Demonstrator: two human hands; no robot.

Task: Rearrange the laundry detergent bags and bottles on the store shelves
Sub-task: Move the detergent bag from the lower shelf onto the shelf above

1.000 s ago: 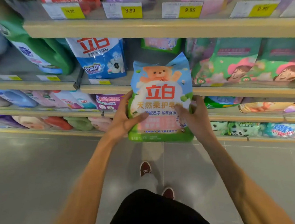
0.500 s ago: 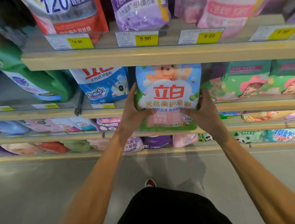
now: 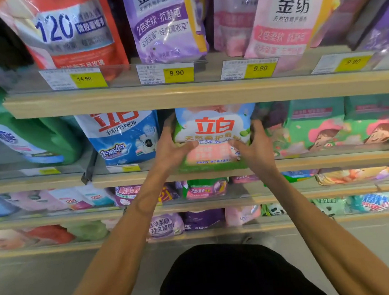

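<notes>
A blue, white and green detergent bag with red characters (image 3: 213, 127) stands upright on the second shelf (image 3: 329, 161), its top hidden under the shelf above. My left hand (image 3: 172, 149) grips its left edge, thumb across the front. My right hand (image 3: 252, 149) grips its right edge. A blue and white detergent bag (image 3: 125, 138) stands just to the left. Green bags with a cartoon child in a pink hat (image 3: 315, 126) stand to the right. A green bottle (image 3: 37, 141) sits further left.
The top shelf (image 3: 184, 94) holds a red bag (image 3: 68, 31), a purple bag (image 3: 165, 21) and pink bags (image 3: 285, 16) behind yellow price tags (image 3: 178, 73). Two lower shelves hold more bags lying down. Grey floor (image 3: 37, 287) lies below.
Both hands lifted the bag from in front of the shelves and pushed it into the second shelf between the blue bag and the green bags. The view moved closer and higher.
</notes>
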